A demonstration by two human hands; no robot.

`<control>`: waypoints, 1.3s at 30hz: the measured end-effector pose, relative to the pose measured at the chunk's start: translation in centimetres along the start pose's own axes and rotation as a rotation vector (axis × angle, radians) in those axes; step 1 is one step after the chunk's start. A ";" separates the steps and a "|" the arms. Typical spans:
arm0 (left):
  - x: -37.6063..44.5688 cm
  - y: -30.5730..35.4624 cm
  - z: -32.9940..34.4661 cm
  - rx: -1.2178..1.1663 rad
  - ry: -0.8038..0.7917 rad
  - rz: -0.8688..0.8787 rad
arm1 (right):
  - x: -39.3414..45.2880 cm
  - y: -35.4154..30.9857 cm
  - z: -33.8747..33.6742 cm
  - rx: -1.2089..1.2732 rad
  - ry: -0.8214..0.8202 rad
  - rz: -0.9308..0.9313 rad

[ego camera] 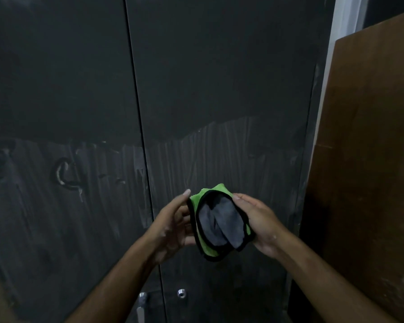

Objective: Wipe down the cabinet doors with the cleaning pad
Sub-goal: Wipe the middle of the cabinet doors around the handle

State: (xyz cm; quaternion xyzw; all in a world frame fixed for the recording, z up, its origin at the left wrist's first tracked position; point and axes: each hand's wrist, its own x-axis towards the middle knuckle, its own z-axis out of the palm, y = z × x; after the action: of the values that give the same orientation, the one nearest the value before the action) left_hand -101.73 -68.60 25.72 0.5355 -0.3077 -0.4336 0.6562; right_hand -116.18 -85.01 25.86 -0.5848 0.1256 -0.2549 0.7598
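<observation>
While the left hand (173, 223) and right hand (258, 223) each grip an edge of the soft green microfibre cleaning pad with black trim and grey lining (217, 221), it sags between them, light and floppy; sliding a hand into its pocket looks surest. Beyond stand the streaky dark cabinet doors (219, 89).

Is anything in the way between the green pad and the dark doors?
Nothing visible is. Both hands, the left hand and the right hand, hold the cleaning pad in front of the streaky cabinet doors. The brown board leans off to the right side.
</observation>
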 end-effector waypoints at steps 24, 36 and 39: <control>2.1 0.6 -0.9 0.345 -0.270 -0.126 | 1.2 -1.2 -1.9 -0.555 -0.222 -0.093; 2.1 0.1 -1.1 0.134 -0.079 0.062 | -0.1 3.4 -4.9 0.079 -0.097 0.129; 2.1 0.1 -0.9 0.284 0.212 0.147 | -0.1 2.3 -4.0 -0.012 0.037 -0.013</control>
State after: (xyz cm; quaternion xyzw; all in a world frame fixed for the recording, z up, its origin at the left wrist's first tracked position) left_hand -100.03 -70.06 25.52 0.6414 -0.3331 -0.2778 0.6328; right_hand -117.66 -87.84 22.54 -0.5855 0.1371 -0.2697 0.7521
